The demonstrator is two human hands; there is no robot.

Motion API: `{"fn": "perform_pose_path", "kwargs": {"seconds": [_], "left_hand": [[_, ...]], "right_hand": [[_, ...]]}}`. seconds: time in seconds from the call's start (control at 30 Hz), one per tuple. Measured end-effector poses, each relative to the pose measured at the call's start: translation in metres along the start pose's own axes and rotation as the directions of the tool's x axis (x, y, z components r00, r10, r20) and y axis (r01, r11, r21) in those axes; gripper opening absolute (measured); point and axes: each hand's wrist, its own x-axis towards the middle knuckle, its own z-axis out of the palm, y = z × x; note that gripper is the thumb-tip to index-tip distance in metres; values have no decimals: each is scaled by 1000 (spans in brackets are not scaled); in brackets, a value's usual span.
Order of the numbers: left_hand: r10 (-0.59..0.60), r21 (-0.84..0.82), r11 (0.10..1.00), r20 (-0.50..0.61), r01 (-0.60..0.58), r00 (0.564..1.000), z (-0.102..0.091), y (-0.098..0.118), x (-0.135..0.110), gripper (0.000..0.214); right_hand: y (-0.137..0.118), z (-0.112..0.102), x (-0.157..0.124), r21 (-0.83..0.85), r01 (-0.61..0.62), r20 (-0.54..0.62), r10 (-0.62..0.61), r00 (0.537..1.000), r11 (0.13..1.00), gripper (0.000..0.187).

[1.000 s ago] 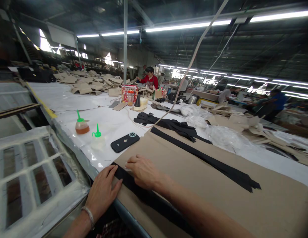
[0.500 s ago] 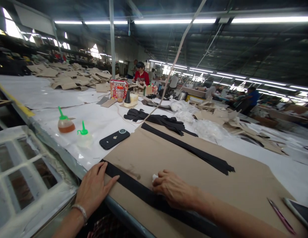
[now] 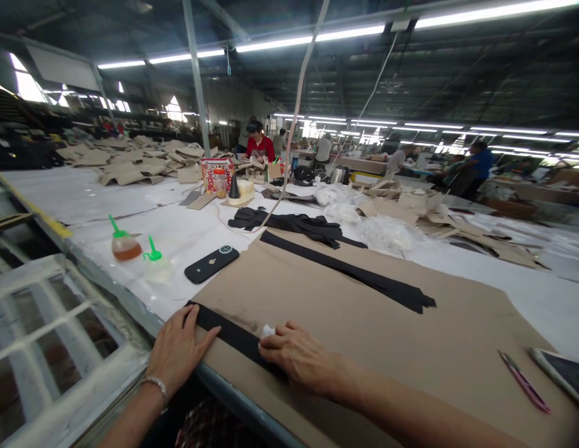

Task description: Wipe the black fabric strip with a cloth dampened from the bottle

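A black fabric strip (image 3: pixel 233 333) lies along the near edge of a brown cardboard sheet (image 3: pixel 345 317). My left hand (image 3: pixel 177 351) rests flat on the strip's left end, fingers stretched out. My right hand (image 3: pixel 296 354) presses on the strip further right, fingers curled round a small white piece (image 3: pixel 268 330). A second, longer black strip (image 3: pixel 349 274) lies across the cardboard farther away, beside a pile of black fabric (image 3: pixel 289 224).
A black phone (image 3: pixel 211 264) and two green-capped squeeze bottles (image 3: pixel 125 242) stand on the white table to the left. A pink tool (image 3: pixel 525 381) and a tablet (image 3: pixel 562 370) lie at right. A cable (image 3: pixel 293 124) hangs overhead. People work at far tables among cardboard pieces.
My right hand slid right along the near strip, then back a little to the left, with the white piece now showing at its fingers. My left hand stayed on the strip's end.
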Motion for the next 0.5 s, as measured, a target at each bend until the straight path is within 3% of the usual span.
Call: {"fn": "perform_pose_path", "kwargs": {"seconds": [0.07,0.13,0.2,0.3,0.4,0.5], "left_hand": [[-1,-1,1000,-8,1,1000,-3,3,0,71],[7,-2,1000,-19,-7,1000,-5,5,-1,69],[20,-1,1000,-30,-20,999,-6,6,-1,67],[35,7,999,-42,-35,998,-5,7,-1,66],[48,12,999,-43,-48,998,-4,8,-2,63],[62,1,998,-39,-62,997,-5,9,-2,55]], "right_hand": [[8,-8,-32,24,-38,54,37,998,999,18],[13,-19,-45,33,-79,77,76,994,996,18],[15,-29,-33,29,-98,16,98,995,995,23],[9,-30,16,4,-36,-149,36,988,999,29],[0,-14,55,-27,34,-125,-37,991,999,21],[-1,2,43,-1,26,-85,-26,996,1000,18]]}}
